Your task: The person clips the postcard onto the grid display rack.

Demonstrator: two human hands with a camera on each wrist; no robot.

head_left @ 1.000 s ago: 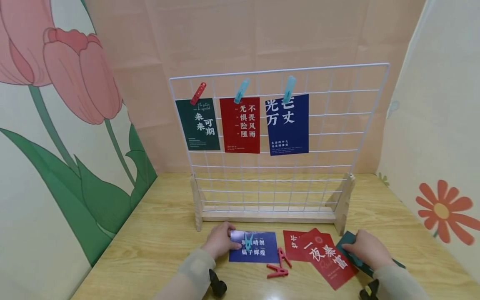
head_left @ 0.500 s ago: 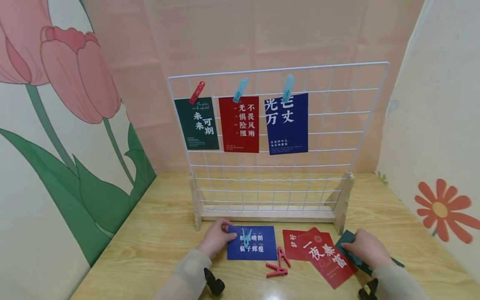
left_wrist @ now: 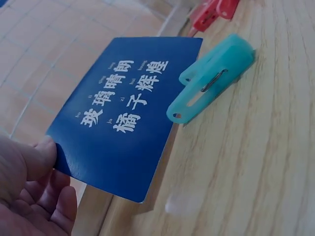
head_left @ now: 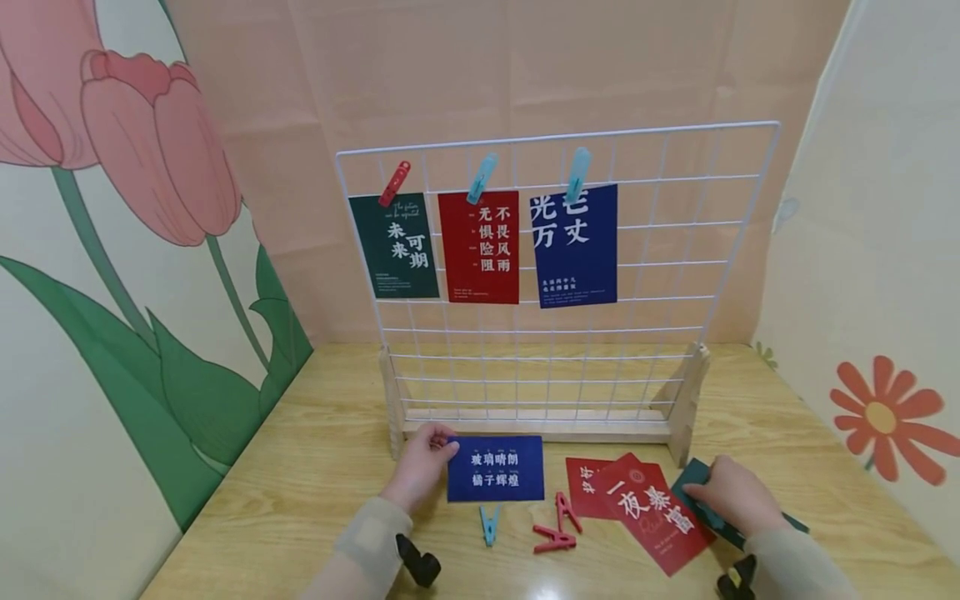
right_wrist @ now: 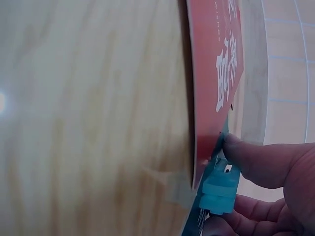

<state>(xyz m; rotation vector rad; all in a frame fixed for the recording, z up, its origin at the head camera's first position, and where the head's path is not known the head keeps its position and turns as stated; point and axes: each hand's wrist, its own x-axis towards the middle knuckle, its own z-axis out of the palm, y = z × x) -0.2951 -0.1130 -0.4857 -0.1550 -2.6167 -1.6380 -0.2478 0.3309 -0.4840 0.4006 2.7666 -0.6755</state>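
Observation:
My left hand point(head_left: 420, 467) pinches the left edge of a blue card point(head_left: 495, 487) with white characters, thumb on top; the left wrist view shows the card point(left_wrist: 115, 152) tilted up off the wood. Just in front of it lies a teal clothespin point(head_left: 489, 527). Over at the right, my right hand point(head_left: 742, 496) grips a dark green card point(head_left: 696, 472), partly hidden beneath the hand. A second teal clothespin point(right_wrist: 219, 189) sits on that card between thumb and fingers in the right wrist view. Two red cards point(head_left: 648, 517) overlap beside it.
Two red clothespins point(head_left: 557, 537) lie on the wooden table point(head_left: 300, 500). Behind stands a white wire grid point(head_left: 660, 283) on a wooden stand point(head_left: 690, 408). Clipped to it hang a green card point(head_left: 397, 267), a red card point(head_left: 468, 275) and a blue card point(head_left: 577, 267).
My left hand has moved the blue card away from me and slightly left. The teal clothespin that was on it now lies on the table. My right hand stays in place.

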